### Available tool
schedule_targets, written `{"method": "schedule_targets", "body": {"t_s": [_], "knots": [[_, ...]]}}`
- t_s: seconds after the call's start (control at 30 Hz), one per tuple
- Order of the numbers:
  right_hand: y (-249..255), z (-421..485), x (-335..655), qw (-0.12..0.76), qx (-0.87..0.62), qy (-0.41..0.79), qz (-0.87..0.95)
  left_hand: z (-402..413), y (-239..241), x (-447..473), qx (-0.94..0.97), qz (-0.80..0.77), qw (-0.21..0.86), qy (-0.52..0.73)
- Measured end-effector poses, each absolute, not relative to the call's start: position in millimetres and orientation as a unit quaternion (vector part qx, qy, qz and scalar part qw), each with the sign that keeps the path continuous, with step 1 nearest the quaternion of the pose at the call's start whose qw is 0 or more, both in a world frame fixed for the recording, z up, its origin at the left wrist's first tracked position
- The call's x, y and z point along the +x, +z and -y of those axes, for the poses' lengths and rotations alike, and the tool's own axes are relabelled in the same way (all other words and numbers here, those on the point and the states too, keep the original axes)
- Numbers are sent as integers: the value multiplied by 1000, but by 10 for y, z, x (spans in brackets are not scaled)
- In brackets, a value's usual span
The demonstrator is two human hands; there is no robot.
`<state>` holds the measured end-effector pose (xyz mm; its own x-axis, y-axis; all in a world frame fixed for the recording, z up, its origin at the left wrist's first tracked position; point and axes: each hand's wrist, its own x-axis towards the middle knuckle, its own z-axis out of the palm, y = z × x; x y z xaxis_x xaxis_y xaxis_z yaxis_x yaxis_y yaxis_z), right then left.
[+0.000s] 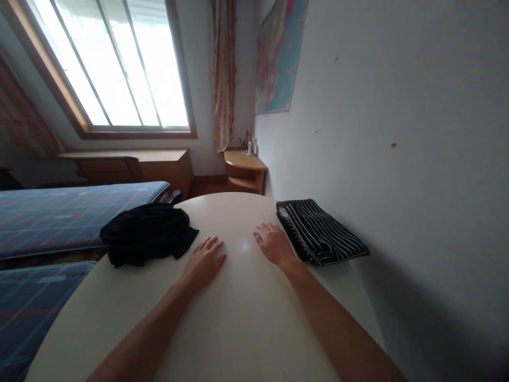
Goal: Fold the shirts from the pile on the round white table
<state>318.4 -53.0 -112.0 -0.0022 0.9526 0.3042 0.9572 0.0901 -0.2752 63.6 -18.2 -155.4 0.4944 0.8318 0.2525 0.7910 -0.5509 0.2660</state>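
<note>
My left hand [204,261] lies flat on the round white table [234,329], fingers stretched out, holding nothing. Just to its left sits a crumpled black garment [147,233], its edge close to my fingertips. My right hand [274,243] also rests palm down on the tabletop with fingers apart and nothing in it. Right beside it, near the wall, lies a folded black cloth with thin white stripes [322,231], almost touching the hand's outer side.
A white wall [397,132] runs along the table's right edge. Two beds with blue plaid covers [71,212] stand to the left. A wooden corner shelf [244,170] and a low wooden desk [135,164] sit under the window at the back.
</note>
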Motion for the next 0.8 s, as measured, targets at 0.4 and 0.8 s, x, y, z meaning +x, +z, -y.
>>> {"method": "schedule_targets", "body": {"t_s": [0.4, 0.8], "knots": [[-1485, 507, 3002, 160, -672, 87, 717, 151, -1611, 647, 869, -464, 12, 175], [-1441, 514, 2987, 156, -673, 98, 717, -148, -1422, 145, 673, -668, -151, 278]]}}
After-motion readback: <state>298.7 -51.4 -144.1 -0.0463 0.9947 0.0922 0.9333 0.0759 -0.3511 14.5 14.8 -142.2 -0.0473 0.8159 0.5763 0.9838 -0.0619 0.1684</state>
